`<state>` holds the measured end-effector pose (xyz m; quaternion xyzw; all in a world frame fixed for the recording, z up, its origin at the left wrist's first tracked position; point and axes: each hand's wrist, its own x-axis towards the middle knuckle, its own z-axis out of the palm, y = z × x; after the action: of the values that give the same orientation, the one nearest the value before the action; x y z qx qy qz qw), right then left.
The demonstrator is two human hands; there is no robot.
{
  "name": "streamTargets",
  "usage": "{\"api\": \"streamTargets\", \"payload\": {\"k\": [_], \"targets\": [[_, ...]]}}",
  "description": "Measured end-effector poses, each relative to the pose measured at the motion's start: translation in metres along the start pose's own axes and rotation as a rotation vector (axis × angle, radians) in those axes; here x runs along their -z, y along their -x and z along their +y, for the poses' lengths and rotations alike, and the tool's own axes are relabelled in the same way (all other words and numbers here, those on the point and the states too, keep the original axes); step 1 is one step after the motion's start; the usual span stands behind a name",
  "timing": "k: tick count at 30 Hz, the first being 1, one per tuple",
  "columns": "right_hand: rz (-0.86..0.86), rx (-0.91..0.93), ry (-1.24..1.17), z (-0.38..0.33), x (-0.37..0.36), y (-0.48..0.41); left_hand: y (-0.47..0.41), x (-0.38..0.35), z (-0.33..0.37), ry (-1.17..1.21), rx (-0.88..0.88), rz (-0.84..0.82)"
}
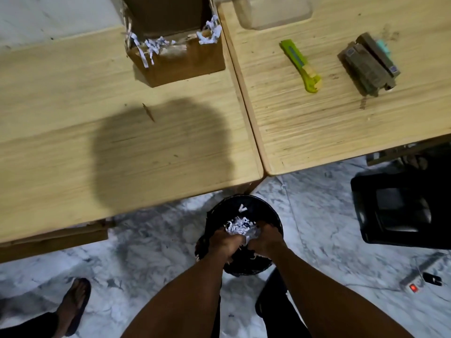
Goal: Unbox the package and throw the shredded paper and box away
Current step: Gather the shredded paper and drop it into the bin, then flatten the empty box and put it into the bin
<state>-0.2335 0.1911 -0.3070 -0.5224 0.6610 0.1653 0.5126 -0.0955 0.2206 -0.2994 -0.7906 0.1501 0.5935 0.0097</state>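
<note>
Here both hands meet over the black bin [246, 200] on the floor, just near of the table edge. The left hand [219, 242] and the right hand [266, 241] curl their fingers round one clump of shredded paper [240, 228], squeezing it between them at the bin's mouth. If they let go unevenly, light strips could drift past the rim onto the floor, since the opening is narrow and the clump is loose. The cardboard box [175, 64] sits far left on the table [122, 147], well apart from the bin, with more shreds [152, 46] hanging over its rim. The fingertips are buried in paper, the bin's inside is too dark to read, and the box's far part is cut off.
</note>
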Motion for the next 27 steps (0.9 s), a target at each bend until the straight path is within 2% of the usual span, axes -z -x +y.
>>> {"api": "streamTargets", "payload": {"k": [9, 22, 27], "targets": [[0.006, 0.003, -0.060, 0.013, 0.000, -0.005, -0.006, -0.015, -0.001, 0.101, 0.026, -0.083], [-0.037, -0.026, -0.030, 0.020, 0.002, 0.013, 0.013, 0.006, 0.005, -0.155, -0.056, -0.101], [-0.073, 0.022, 0.090, 0.011, 0.031, 0.040, 0.052, 0.031, 0.016, -0.232, -0.130, -0.110]]}}
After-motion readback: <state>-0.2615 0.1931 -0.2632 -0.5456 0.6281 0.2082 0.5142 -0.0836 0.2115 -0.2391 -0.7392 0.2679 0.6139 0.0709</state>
